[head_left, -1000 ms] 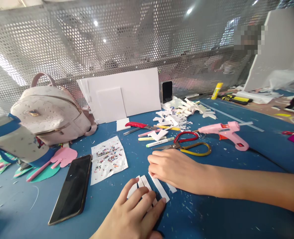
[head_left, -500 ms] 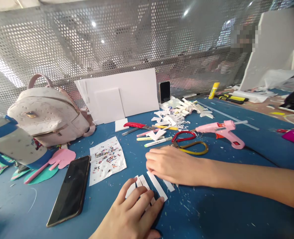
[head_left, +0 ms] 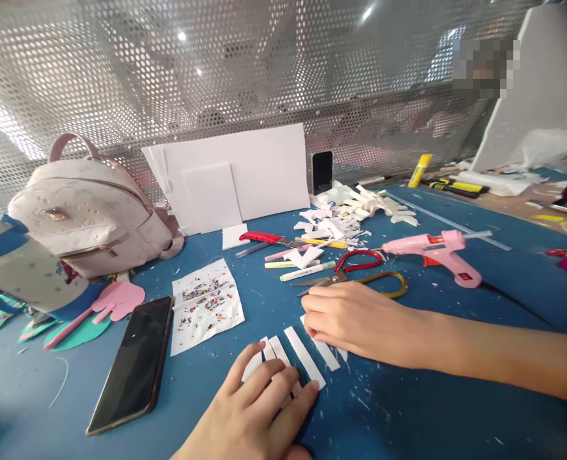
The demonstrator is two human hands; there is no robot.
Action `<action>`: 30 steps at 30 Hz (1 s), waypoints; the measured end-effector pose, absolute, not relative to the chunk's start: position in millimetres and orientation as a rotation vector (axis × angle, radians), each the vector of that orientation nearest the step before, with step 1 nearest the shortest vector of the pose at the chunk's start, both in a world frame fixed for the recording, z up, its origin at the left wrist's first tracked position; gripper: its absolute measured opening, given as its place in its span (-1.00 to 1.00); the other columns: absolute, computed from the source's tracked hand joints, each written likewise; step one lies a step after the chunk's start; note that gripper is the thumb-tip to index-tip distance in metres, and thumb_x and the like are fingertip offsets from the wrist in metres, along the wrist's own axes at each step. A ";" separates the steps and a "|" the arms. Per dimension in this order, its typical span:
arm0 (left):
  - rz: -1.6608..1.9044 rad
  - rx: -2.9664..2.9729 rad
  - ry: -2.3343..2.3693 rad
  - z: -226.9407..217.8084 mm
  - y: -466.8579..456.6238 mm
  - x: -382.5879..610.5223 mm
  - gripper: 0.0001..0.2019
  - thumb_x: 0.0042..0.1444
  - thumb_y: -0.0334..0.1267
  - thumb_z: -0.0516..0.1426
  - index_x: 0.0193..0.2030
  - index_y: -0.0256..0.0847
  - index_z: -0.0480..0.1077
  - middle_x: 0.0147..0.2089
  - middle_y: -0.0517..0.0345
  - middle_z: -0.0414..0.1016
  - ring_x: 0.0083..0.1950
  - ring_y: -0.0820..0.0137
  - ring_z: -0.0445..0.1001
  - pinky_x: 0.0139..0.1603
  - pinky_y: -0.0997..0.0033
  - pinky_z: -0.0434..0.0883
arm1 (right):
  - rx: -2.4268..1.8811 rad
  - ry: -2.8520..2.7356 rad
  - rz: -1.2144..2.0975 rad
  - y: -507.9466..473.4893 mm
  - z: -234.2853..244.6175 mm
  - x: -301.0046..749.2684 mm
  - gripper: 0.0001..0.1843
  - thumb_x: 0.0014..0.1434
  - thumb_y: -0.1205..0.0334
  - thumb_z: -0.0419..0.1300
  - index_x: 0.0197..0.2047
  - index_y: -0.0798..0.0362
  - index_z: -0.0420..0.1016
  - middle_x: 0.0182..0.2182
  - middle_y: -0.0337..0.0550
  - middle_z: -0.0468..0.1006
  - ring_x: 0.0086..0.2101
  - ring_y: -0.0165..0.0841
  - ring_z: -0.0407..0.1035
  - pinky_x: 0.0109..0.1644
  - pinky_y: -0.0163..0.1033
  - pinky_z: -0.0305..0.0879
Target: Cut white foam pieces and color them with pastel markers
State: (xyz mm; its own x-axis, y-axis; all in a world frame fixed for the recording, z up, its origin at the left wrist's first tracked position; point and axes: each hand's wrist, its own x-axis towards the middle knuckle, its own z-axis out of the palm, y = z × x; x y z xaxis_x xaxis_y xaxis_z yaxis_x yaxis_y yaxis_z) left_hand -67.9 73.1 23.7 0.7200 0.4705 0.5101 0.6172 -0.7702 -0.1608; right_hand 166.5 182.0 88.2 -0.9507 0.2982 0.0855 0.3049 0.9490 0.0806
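Observation:
Several narrow white strips [head_left: 305,358] lie side by side on the blue table, close in front of me. Over those at the left, my left hand [head_left: 264,396] rests with its fingers spread; its thumb touches the lower end of one strip. My right hand [head_left: 355,316] has its fingers curled together at the upper end of a strip [head_left: 327,355] farther right, and the fingertips are partly hidden. Just beyond this hand are scissors [head_left: 338,275] with one red and one yellow handle loop, blades apart.
A black phone [head_left: 132,364] and a speckled paper [head_left: 209,303] lie at left, before a backpack [head_left: 89,211] and a large bottle [head_left: 29,268]. Behind are markers [head_left: 307,271], a red-handled knife [head_left: 264,237], white scraps [head_left: 345,214] and white boards [head_left: 268,172]. A pink glue gun [head_left: 436,249] lies right.
My right hand has shifted right and slightly nearer, from one strip to the neighbouring one. My left hand stays almost in place. The view has turned slightly.

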 end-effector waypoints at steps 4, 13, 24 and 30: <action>-0.658 -2.577 -0.842 22.6 74.1 -67.8 -0.50 0.43 0.06 -0.15 0.18 -0.13 0.44 -0.07 0.14 0.49 0.05 0.36 0.42 0.51 0.01 -0.22 | -0.421 -3.038 -0.158 178.6 89.5 163.7 -0.79 0.23 0.51 0.17 -0.40 0.07 0.33 -0.38 -0.20 0.40 -0.37 -0.30 0.20 -0.36 -0.18 -0.07; -0.631 -2.578 -0.833 26.7 72.6 -67.5 -0.52 0.42 0.06 -0.13 0.20 -0.12 0.43 -0.06 0.14 0.48 0.04 0.37 0.43 0.50 0.04 -0.16 | -0.485 -3.006 -0.144 178.8 93.1 168.6 -0.87 0.29 0.39 0.17 -0.34 0.09 0.36 -0.34 -0.19 0.42 -0.35 -0.32 0.26 -0.35 -0.19 -0.01; -0.661 -2.591 -0.843 26.5 74.3 -66.6 -0.52 0.43 0.05 -0.14 0.18 -0.14 0.43 -0.08 0.15 0.50 0.04 0.37 0.42 0.51 0.05 -0.23 | -0.457 -3.049 -0.044 168.1 94.0 176.9 -0.83 0.28 0.39 0.21 -0.37 0.08 0.38 -0.35 -0.21 0.44 -0.36 -0.33 0.26 -0.40 -0.19 -0.07; -0.589 -2.590 -0.851 35.7 72.2 -66.4 -0.54 0.42 0.04 -0.11 0.18 -0.13 0.43 -0.09 0.16 0.50 0.03 0.40 0.44 0.51 0.08 -0.15 | -0.446 -3.050 -0.062 167.1 89.2 176.6 -0.86 0.26 0.40 0.20 -0.34 0.07 0.35 -0.33 -0.20 0.44 -0.36 -0.31 0.24 -0.40 -0.18 -0.08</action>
